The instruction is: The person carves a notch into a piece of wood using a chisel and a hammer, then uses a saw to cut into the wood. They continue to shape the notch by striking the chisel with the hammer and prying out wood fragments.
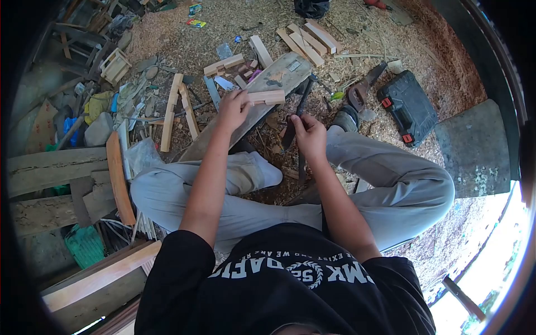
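Right hand [309, 134] gripping dark blade [291, 129], black case [407, 106] closed

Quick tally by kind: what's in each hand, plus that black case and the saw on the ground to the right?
Wood blocks held in the left hand: 1, the wood block
Dark blades held in the right hand: 1, the dark blade
Black tool cases: 1, the black case
Hand saws: 1, the saw
Total: 4
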`<state>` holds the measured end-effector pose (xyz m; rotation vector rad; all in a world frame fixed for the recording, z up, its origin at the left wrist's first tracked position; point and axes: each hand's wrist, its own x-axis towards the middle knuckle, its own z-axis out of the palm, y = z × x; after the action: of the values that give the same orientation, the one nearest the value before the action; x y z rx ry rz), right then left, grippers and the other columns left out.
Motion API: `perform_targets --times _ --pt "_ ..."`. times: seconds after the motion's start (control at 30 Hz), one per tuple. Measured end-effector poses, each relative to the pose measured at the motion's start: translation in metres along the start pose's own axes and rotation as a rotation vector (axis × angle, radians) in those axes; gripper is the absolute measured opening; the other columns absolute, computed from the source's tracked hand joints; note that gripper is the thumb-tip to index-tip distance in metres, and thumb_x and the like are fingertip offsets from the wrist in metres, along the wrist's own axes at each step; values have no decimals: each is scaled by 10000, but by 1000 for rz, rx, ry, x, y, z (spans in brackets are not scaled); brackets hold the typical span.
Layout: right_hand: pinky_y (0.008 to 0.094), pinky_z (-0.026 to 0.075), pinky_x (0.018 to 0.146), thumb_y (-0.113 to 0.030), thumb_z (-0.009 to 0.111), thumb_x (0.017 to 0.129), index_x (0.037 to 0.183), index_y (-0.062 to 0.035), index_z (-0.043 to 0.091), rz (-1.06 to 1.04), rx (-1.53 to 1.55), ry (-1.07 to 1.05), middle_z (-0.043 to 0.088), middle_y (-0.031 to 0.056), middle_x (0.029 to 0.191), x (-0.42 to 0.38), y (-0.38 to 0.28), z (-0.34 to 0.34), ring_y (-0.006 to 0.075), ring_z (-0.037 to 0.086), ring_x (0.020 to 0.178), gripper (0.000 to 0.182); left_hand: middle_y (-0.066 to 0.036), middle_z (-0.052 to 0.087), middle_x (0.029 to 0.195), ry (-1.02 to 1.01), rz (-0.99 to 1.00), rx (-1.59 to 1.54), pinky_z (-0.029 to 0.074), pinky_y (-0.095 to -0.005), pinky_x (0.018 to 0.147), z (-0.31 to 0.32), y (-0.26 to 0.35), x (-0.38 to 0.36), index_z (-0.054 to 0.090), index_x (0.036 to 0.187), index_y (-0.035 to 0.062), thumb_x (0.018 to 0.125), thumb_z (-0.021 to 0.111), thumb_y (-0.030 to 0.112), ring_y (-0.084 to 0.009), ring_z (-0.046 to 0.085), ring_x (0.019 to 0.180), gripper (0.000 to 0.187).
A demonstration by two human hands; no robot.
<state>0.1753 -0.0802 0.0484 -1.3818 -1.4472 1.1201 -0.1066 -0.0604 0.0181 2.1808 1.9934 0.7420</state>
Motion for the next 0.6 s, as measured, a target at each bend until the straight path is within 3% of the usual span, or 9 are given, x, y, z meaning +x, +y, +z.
perform_targets --times 0.1,0.17,0.3,0.37,0.5,0.6 --pt "327 455 564 -237 732 980 905 23 715 -53 46 22 623 122 635 1 10 4 134 549 560 271 -144 663 1197 15 5 19 493 -477 990 -4 7 -8 682 1285 73 875 813 298 -371 627 1139 486" --pt "253 459 626 -126 723 998 1037 25 757 18 28 -50 702 -20 801 1 7 1 30 560 702 160 -135 656 1210 13 -10 0 490 -482 994 -13 16 -12 692 1252 80 874 814 309 -368 622 1143 459" --pt "238 469 644 -120 736 993 1051 0 759 10 95 -62 713 -19 831 2 9 6 30 576 727 136 -121 636 1245 50 -22 -62 489 -490 1001 -8 15 -18 694 1229 88 877 809 312 -375 602 1163 433" --pt "262 487 629 -145 777 959 1015 24 734 7 135 -55 722 38 790 3 18 9 72 605 679 183 -121 637 1237 77 -31 -74 491 -490 1000 -5 15 -21 690 1235 89 874 811 309 -378 602 1162 440" --pt "244 487 646 -120 793 949 1001 7 727 79 304 -129 717 30 799 0 -2 11 64 605 703 152 -120 642 1225 72 -48 -100 497 -482 999 -5 12 -30 680 1245 85 858 818 295 -373 604 1156 461" --pt "229 478 659 -77 793 950 979 -22 683 -53 228 -146 695 -15 818 1 -8 12 41 588 742 126 -120 648 1220 33 -73 -117 501 -474 991 -5 8 -29 677 1242 80 850 821 288 -365 606 1146 467"
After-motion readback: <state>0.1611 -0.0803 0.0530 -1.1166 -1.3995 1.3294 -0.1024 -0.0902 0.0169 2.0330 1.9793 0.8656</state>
